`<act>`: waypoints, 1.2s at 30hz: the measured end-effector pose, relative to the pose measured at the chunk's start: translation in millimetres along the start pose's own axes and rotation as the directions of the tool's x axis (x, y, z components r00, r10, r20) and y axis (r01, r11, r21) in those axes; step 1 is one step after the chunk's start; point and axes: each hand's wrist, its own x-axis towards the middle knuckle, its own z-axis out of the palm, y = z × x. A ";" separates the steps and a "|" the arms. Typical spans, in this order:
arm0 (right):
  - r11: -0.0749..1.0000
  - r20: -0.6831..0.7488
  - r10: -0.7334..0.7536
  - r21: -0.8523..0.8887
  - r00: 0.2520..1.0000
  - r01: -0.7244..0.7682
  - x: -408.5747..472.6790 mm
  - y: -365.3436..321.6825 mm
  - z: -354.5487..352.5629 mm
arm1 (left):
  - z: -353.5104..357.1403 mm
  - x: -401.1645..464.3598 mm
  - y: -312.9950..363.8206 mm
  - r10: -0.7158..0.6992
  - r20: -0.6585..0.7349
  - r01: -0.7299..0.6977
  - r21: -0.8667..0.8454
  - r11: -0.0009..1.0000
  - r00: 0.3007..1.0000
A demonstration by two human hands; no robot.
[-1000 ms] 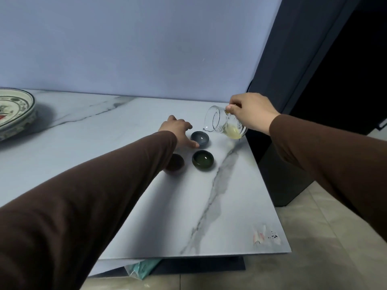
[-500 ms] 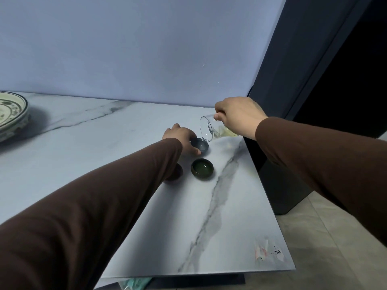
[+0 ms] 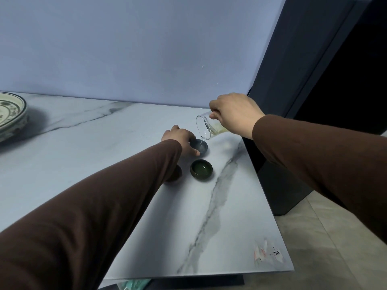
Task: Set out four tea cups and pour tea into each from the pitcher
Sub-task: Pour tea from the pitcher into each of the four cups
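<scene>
My right hand grips a clear glass pitcher tilted on its side, spout down, and a thin stream of pale tea runs into a grey-blue cup. My left hand holds that cup's left side on the marble table. Just in front stands a dark green cup with liquid in it. A dark brown cup sits to its left, mostly hidden behind my left sleeve. A fourth cup is not visible.
A patterned ceramic plate rests at the far left of the table. The table's right edge runs close to the cups, with a dark cabinet and tiled floor beyond. A blue wall stands behind.
The pitcher moved left and tipped further until its spout came over the grey-blue cup; tea now streams out. My left hand closed in on that cup's side.
</scene>
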 end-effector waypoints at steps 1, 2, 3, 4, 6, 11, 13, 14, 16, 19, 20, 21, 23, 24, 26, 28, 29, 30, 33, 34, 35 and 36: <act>1.000 0.000 -0.003 -0.002 1.000 0.003 0.4 0.1 -0.2 | 0.2 0.1 0.0 0.002 0.001 -0.002 0.005 1.000 1.000; 1.000 -0.001 -0.007 -0.005 1.000 0.007 0.9 0.1 -0.5 | 0.0 0.2 0.2 0.003 0.000 -0.003 0.008 1.000 1.000; 1.000 -0.003 -0.012 -0.007 1.000 0.012 1.3 0.3 -0.8 | 0.1 0.3 0.4 0.004 -0.002 -0.004 0.012 1.000 1.000; 1.000 -0.006 -0.016 -0.009 1.000 0.016 1.8 0.3 -1.0 | 0.0 0.6 0.5 0.004 -0.004 -0.004 0.015 1.000 1.000; 1.000 -0.011 -0.022 -0.014 1.000 0.022 3.2 0.6 -1.6 | 0.1 1.0 0.3 0.004 -0.005 -0.004 0.016 1.000 1.000; 0.999 -0.015 -0.034 -0.035 0.999 0.034 5.8 0.7 -2.9 | 0.7 1.4 -0.1 0.003 -0.002 -0.003 0.020 1.000 1.000; 0.998 -0.011 -0.040 -0.047 0.999 0.039 6.9 0.2 -3.5 | 1.0 1.5 -0.2 0.004 -0.003 -0.004 0.018 1.000 1.000; 0.998 -0.011 -0.044 -0.053 0.999 0.043 7.4 -0.2 -3.8 | 1.0 1.6 -0.4 0.004 -0.005 -0.004 0.016 1.000 1.000; 0.996 -0.014 -0.052 -0.067 0.999 0.050 7.8 -0.9 -4.8 | 1.3 1.6 -0.3 0.002 -0.008 -0.002 0.009 1.000 1.000; 0.996 -0.015 -0.060 -0.071 0.998 0.058 8.2 -1.7 -6.0 | 1.0 1.3 -0.2 -0.001 -0.003 0.001 0.006 1.000 1.000; 0.996 -0.015 -0.060 -0.069 0.998 0.059 8.3 -1.8 -6.2 | 0.7 1.2 -0.1 -0.002 0.000 0.002 0.003 1.000 1.000; 0.996 -0.017 -0.060 -0.066 0.998 0.059 8.2 -1.7 -6.2 | 0.7 1.1 0.0 -0.002 0.002 0.002 0.001 1.000 1.000; 0.997 -0.026 -0.055 -0.057 0.998 0.053 7.0 -0.6 -5.2 | 0.6 0.8 -0.1 0.000 0.002 0.000 0.000 1.000 1.000; 0.998 -0.032 -0.044 -0.044 0.999 0.043 5.5 0.5 -4.3 | 0.4 0.5 0.0 0.001 0.000 -0.001 0.000 1.000 1.000; 1.000 -0.041 0.002 -0.002 0.999 -0.002 1.2 4.0 -0.2 | 0.7 0.4 0.1 0.000 -0.005 0.000 -0.002 1.000 1.000; 0.993 -0.017 0.095 0.077 0.995 -0.094 -4.8 9.0 6.6 | 1.3 0.5 0.4 -0.001 -0.004 0.001 -0.002 1.000 1.000; 0.976 0.010 0.163 0.143 0.987 -0.163 -8.5 11.8 10.4 | 1.6 0.4 0.5 0.000 -0.004 0.000 0.001 1.000 1.000; 0.946 0.046 0.236 0.220 0.971 -0.240 -12.6 14.3 14.0 | 2.1 0.3 0.4 0.002 -0.004 -0.002 0.003 1.000 1.000; 0.820 0.148 0.397 0.385 0.906 -0.423 -25.8 19.1 22.2 | 3.4 -0.2 -1.0 0.015 -0.006 -0.014 0.013 1.000 1.000; 0.780 0.172 0.433 0.420 0.885 -0.463 -30.6 19.4 23.8 | 3.5 -0.7 -0.9 0.033 -0.005 -0.032 0.028 0.999 0.999; 0.741 0.188 0.462 0.455 0.867 -0.494 -35.1 19.1 24.7 | 3.2 -1.2 -0.9 0.056 -0.004 -0.056 0.049 0.997 0.998; 0.706 0.197 0.484 0.488 0.853 -0.513 -39.5 18.9 24.5 | 1.8 -2.2 -0.5 0.080 -0.005 -0.080 0.068 0.994 0.997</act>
